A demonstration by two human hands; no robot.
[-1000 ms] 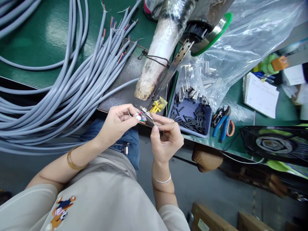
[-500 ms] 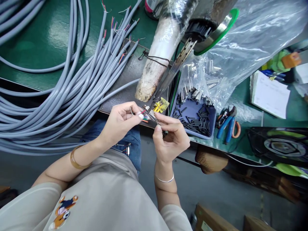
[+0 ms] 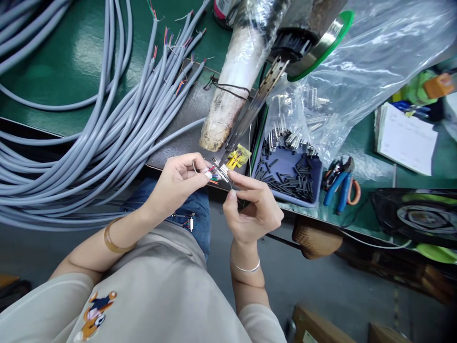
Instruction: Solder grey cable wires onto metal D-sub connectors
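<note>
My left hand is closed, pinching the end of a grey cable where short coloured wires fan out. My right hand is closed too, its thumb and forefinger gripping a small metal connector that sits against those wire ends. Both hands meet just off the front edge of the green bench, above my lap. What else the right fingers may hold is hidden.
A thick bundle of grey cables covers the left of the bench. A wrapped white cylinder leans behind the hands. A blue tray holds black sleeves and metal connectors under a plastic bag. Blue-handled pliers lie to the right.
The connector has turned slightly between my fingers and my right hand has shifted a little. The view has drifted slightly; nothing was let go.
</note>
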